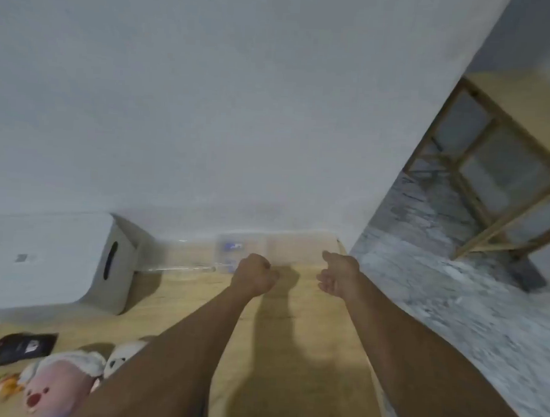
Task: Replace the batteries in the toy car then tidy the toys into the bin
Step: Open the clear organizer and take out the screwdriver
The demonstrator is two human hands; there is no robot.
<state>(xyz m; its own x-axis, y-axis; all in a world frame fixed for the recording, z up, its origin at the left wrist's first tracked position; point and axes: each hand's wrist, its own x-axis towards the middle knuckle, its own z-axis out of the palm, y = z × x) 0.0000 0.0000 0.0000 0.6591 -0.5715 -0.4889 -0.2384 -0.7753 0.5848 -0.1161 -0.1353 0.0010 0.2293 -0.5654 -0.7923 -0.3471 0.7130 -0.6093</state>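
Pale wooden tabletop [309, 321] against white wall [240, 111], marble floor [454, 297] rightward; left hand [254, 277] fisted, empty; right hand [338, 277] loosely spread.

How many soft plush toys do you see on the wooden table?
2. A pink plush toy lies at the table's near left corner; a white panda-face plush toy lies beside it, partly behind the left forearm. Others may be hidden.

Pale light-wood table [307, 353], grain faint, under a plain grey-white wall [241, 95]. At the table's left edge a white bin [41, 260] with a black handle slot, and nearer the front left corner a black pouch [21, 348], a pink plush [57, 385] with a red mouth, a white panda-faced plush [119, 358] with black eyes. Off the right edge grey-and-white marbled floor [454, 297] and a tan wooden rack [498, 169]; against the back edge a clear plastic box [201, 252] with a blurred blue mark.
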